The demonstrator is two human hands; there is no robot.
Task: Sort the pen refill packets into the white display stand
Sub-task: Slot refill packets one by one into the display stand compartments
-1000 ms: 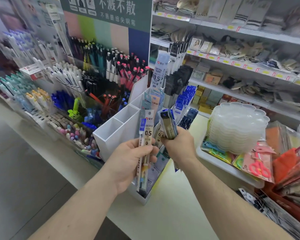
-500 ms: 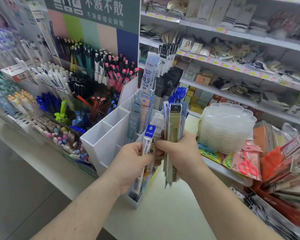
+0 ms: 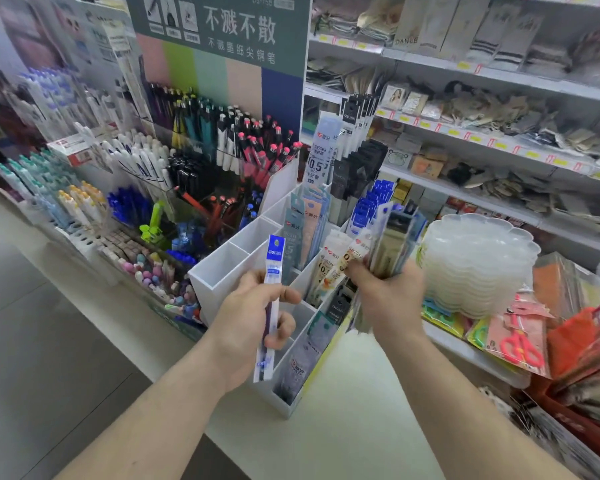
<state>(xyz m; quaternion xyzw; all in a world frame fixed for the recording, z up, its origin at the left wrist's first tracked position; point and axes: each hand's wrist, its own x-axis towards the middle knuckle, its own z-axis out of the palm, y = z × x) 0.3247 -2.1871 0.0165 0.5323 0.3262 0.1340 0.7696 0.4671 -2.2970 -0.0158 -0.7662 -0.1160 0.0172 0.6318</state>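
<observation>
Left hand [image 3: 248,327] grips one blue-headed Deli refill packet [image 3: 270,306] upright, fingers curled round it, in front of the white display stand [image 3: 222,275], over its near-left compartments. Stand's right-hand compartments already hold refill packets [image 3: 309,220]. Right hand [image 3: 387,296], at the stand's right edge, clutches a fanned bundle of refill packets [image 3: 392,240]. Right of the stand: stack of clear scalloped trays [image 3: 475,261].

a stationery shop: racks of pens [image 3: 201,161] at the left, price-tagged shelves [image 3: 465,133] of packaged goods at the upper right.
</observation>
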